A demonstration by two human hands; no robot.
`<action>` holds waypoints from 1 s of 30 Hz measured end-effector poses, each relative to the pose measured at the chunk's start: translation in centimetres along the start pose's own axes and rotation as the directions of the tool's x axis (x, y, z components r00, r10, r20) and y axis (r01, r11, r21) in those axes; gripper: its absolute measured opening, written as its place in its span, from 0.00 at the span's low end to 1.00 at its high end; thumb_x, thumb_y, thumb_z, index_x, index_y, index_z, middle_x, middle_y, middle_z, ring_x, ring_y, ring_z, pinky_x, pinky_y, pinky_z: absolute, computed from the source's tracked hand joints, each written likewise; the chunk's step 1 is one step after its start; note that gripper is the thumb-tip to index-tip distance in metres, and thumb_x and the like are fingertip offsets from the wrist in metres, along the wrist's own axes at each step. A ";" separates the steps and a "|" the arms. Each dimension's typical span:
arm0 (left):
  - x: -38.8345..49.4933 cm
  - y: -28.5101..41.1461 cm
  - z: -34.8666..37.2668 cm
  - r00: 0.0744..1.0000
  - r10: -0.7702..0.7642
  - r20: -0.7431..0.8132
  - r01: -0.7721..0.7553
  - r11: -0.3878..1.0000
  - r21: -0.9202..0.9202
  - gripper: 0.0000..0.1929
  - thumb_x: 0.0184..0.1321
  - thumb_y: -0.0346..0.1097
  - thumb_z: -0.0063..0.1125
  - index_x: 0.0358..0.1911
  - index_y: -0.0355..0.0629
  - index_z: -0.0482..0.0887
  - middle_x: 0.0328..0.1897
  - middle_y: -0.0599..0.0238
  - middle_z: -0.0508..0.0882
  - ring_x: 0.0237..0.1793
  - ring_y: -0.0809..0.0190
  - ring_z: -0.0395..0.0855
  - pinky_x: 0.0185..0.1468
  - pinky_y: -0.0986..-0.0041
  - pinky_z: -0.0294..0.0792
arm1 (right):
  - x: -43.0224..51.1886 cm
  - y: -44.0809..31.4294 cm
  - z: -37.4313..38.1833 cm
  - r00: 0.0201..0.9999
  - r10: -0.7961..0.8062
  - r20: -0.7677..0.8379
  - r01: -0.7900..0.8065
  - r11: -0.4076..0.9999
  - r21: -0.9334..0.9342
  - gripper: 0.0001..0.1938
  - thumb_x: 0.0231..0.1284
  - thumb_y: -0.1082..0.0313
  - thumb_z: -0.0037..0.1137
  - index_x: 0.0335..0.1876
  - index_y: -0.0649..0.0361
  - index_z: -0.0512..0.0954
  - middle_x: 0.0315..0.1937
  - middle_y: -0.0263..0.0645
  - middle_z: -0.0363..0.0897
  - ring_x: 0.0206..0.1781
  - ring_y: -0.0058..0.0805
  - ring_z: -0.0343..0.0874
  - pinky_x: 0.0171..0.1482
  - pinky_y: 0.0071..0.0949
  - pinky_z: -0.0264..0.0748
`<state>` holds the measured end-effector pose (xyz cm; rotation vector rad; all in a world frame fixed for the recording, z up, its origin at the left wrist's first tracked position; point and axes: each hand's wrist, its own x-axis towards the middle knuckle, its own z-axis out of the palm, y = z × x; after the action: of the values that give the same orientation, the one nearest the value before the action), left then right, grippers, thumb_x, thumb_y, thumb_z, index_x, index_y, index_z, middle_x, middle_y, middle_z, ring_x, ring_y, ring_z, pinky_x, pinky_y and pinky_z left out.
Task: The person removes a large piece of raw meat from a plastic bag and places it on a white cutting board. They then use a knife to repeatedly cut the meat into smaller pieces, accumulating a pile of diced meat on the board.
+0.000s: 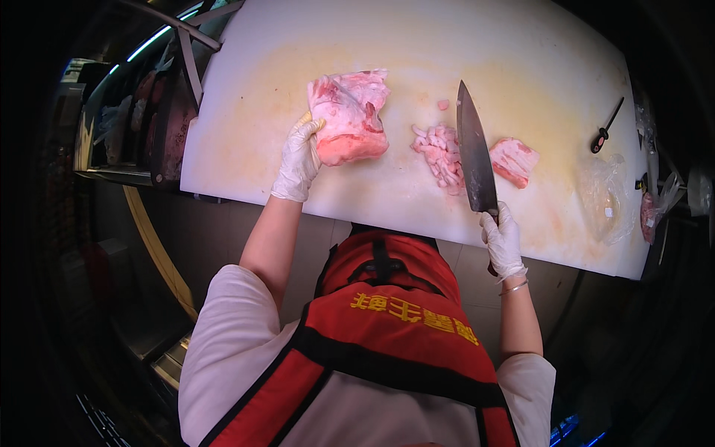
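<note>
My gloved left hand (300,151) grips the left edge of a large slab of raw, fatty meat (352,120) over a white cutting board (268,84). In my gloved right hand (501,237) is the handle of a broad kitchen knife (475,145), its blade pointing away from me. Partly behind the blade lies a pile of cut meat strips (438,153), with one small meat scrap (443,104) beyond it. A smaller block of fatty meat (515,161) rests on the board just right of the blade.
A thin dark rod with a black handle (600,139), perhaps a honing steel, lies at the board's right. Nearer me is a clear plastic bag (606,201). More bagged items (651,209) hang or lie past the right edge. A metal frame (190,67) stands at the left edge.
</note>
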<state>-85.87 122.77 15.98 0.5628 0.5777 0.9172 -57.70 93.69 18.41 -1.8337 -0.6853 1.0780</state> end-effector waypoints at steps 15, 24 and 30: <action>-5.7 -8.7 -3.6 0.868 0.004 -0.497 0.189 0.922 0.338 0.25 0.55 0.22 0.65 0.57 0.35 0.74 0.50 0.60 0.83 0.46 0.66 0.82 0.49 0.75 0.76 | 9.0 -5.8 13.8 0.750 -0.404 0.523 0.641 0.253 -0.725 0.10 0.64 0.65 0.51 0.47 0.57 0.72 0.32 0.46 0.79 0.31 0.46 0.81 0.31 0.42 0.76; -5.7 -5.9 -9.0 0.889 -0.223 -0.401 0.368 0.868 0.333 0.15 0.60 0.24 0.59 0.51 0.33 0.79 0.41 0.62 0.85 0.38 0.67 0.82 0.42 0.76 0.76 | 10.5 -4.3 13.9 0.769 -0.221 0.600 0.630 0.104 -0.769 0.08 0.58 0.71 0.49 0.42 0.57 0.68 0.28 0.48 0.77 0.26 0.46 0.81 0.26 0.43 0.76; -6.9 -9.4 -10.1 0.916 -0.083 -0.393 0.341 0.679 0.650 0.15 0.61 0.24 0.56 0.52 0.34 0.78 0.42 0.65 0.83 0.39 0.70 0.79 0.44 0.77 0.74 | 15.5 -4.0 21.1 0.884 -0.136 0.448 0.468 0.302 -0.831 0.12 0.66 0.62 0.46 0.48 0.60 0.68 0.32 0.54 0.81 0.33 0.52 0.83 0.35 0.48 0.79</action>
<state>-90.70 114.33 4.06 1.0199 1.3181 0.5291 -69.13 116.32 10.69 -2.2751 -2.1258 0.6870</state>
